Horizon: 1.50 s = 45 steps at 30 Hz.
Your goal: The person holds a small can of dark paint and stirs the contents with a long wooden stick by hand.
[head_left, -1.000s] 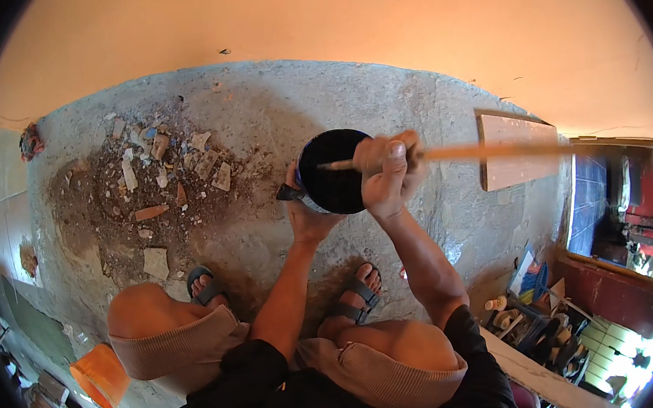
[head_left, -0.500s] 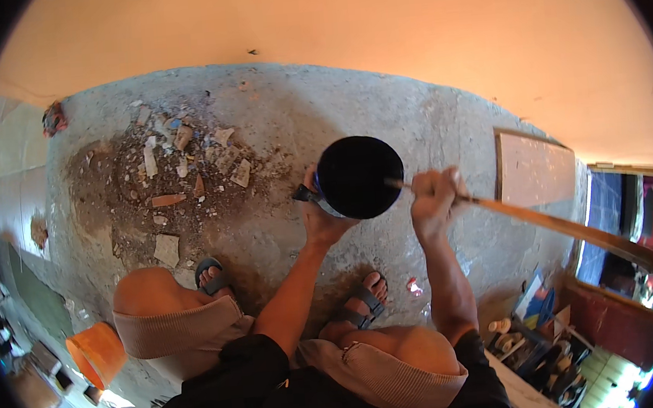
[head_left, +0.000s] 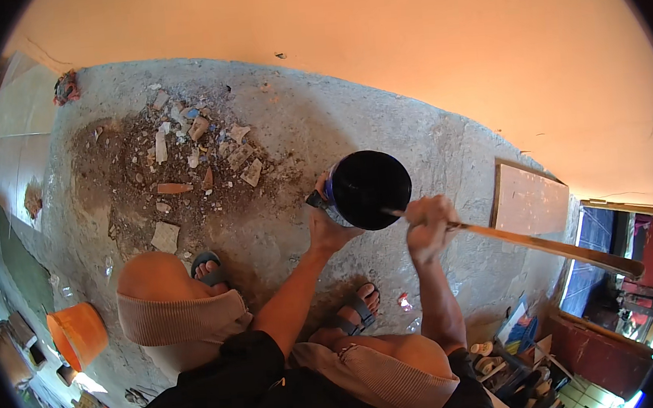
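A round container [head_left: 370, 189] with a black inside is tilted so its mouth faces up toward me. My left hand [head_left: 331, 225] grips its lower left side, the fingers partly hidden behind it. A dark piece [head_left: 315, 199] sticks out beside those fingers; I cannot tell what it is. My right hand [head_left: 430, 228] is closed around a long wooden stick [head_left: 548, 245], which slants out to the right. The thin end of the stick reaches over the container's lower right rim into the mouth, where the dark inside hides its tip.
Rubble [head_left: 199, 149] with broken tile and brick bits lies on the concrete floor at left. An orange wall [head_left: 374, 24] rises ahead. A board [head_left: 529, 197] lies at right, an orange bucket [head_left: 78, 336] stands at lower left, and clutter [head_left: 519, 361] fills the lower right.
The whole view has shifted slightly. The container sits a little lower and farther right in the picture, and the right hand with the stick is slightly lower and nearer the container.
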### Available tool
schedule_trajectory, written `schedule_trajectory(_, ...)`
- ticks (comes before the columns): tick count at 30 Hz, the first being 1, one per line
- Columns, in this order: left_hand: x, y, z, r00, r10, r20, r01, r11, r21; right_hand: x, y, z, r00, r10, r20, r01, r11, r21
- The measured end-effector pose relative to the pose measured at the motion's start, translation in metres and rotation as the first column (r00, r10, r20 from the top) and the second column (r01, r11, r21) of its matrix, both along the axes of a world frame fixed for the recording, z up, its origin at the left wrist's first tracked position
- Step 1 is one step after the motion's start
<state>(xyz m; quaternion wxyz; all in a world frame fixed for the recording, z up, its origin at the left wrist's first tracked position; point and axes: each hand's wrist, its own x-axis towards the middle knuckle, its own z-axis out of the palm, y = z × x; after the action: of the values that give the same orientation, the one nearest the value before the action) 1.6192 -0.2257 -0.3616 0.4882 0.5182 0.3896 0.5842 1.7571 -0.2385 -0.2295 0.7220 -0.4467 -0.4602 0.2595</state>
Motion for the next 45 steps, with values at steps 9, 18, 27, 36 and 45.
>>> schedule_trajectory(9, -0.003, 0.000, 0.005, 1.000, -0.027, 0.016, 0.028, 0.996, -0.079, 0.001, 0.030, -0.005, 0.989, 0.050, 0.142, -0.053, 0.998, 0.017)
schedule_trajectory(18, 0.001, 0.001, -0.003, 0.990, -0.096, 0.101, 0.109, 0.985, -0.133, -0.046, 0.037, -0.003, 0.982, 0.150, -0.112, -0.158, 0.985, -0.069)
schedule_trajectory(27, -0.003, -0.003, 0.008, 0.995, 0.050, -0.089, -0.052, 0.998, -0.028, -0.003, 0.002, 0.006, 0.999, -0.040, -0.025, 0.036, 0.992, -0.122)
schedule_trajectory(36, 0.000, 0.000, 0.003, 0.997, -0.054, 0.056, 0.060, 0.993, -0.097, -0.031, 0.061, -0.009, 0.997, 0.073, -0.013, -0.072, 0.997, 0.024)
schedule_trajectory(45, -0.007, -0.005, -0.012, 0.993, 0.014, -0.115, -0.026, 0.994, -0.106, -0.025, -0.008, -0.004, 0.982, 0.069, -0.175, -0.089, 0.990, -0.110)
